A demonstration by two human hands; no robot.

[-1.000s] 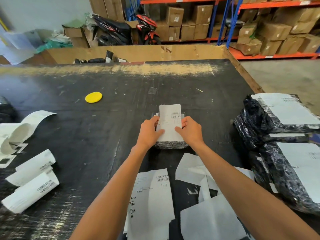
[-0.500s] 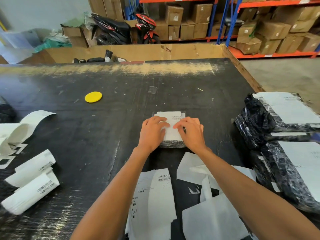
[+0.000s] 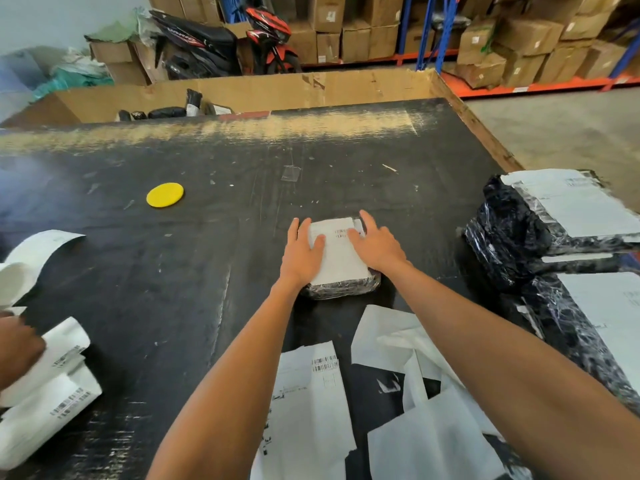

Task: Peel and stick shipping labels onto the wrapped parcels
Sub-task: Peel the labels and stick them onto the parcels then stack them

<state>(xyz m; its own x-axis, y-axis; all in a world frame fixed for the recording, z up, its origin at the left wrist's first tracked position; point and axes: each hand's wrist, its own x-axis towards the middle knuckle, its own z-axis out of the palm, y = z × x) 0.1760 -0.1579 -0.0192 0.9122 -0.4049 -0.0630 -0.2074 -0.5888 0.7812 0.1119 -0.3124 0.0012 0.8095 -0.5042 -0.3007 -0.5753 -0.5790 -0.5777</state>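
**Hands flat on a freshly labelled parcel**

Both hands lie on a small parcel (image 3: 341,289) wrapped in dark, shiny film, which sits on the black bench (image 3: 207,271) a little right of centre. A white shipping label (image 3: 337,252) with a barcode covers the parcel's top. The left hand (image 3: 300,252) lies flat along the label's left edge, fingers straight and pointing away. The right hand (image 3: 377,245) lies flat on the label's right side, fingers spread wide and straight. Neither hand grips anything.

At the right edge of the bench, a stack of wrapped parcels (image 3: 512,237) already carries white labels on top. Loose printed labels (image 3: 311,410) and blank backing sheets (image 3: 433,441) lie on the near side between the forearms. Curled label sheets (image 3: 52,382) lie at the near left, where part of another person's hand (image 3: 17,344) touches them. A yellow disc (image 3: 165,194) lies far left of the parcel.
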